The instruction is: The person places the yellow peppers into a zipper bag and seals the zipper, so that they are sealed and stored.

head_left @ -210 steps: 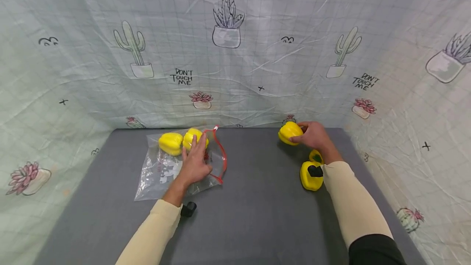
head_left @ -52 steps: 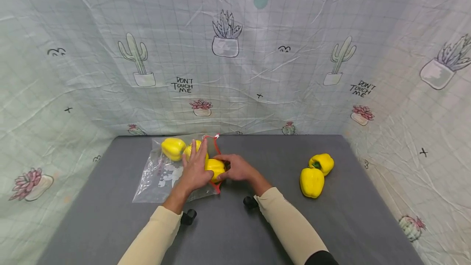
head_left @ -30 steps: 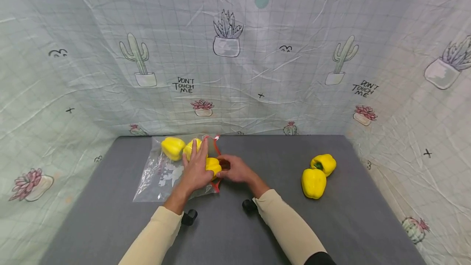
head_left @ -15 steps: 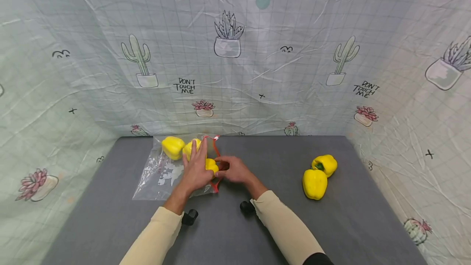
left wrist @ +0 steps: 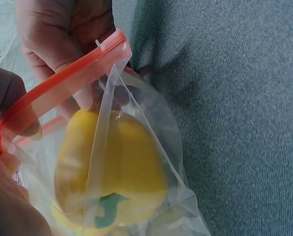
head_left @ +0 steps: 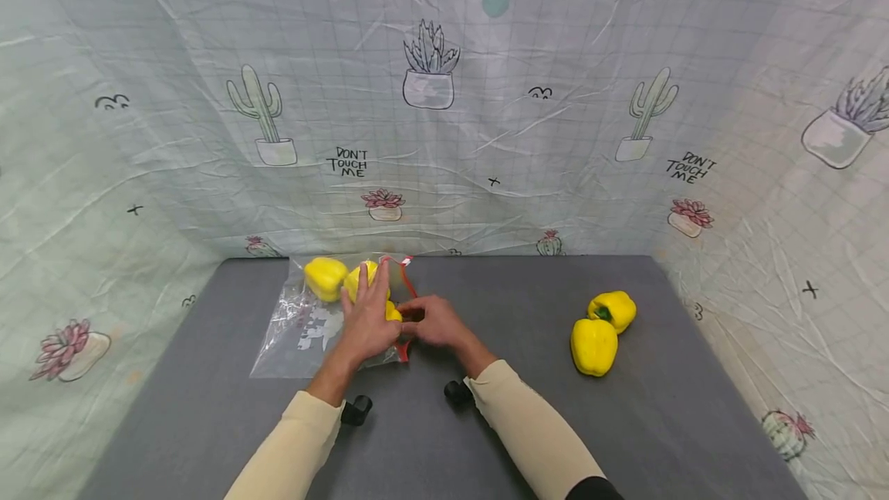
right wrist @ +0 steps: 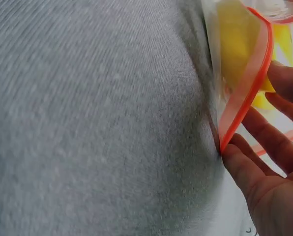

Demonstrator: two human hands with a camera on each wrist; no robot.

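Note:
A clear zip bag with a red zip edge lies on the grey table at left. Inside it are two yellow bell peppers, one farther left and one partly behind my left fingers. My left hand lies over the bag's mouth; in the left wrist view its thumb and finger pinch the red zip edge. A third yellow bell pepper sits within the mouth, seen through the plastic. My right hand reaches into the opening, its extended fingertips touching that pepper's end.
Two more yellow bell peppers stand together on the right of the table, one behind and one in front. A printed cloth hangs behind and along both sides of the grey table.
My right hand has carried a bell pepper from the right side to the bag and moved it leftward into the mouth. My left hand has stayed over the bag.

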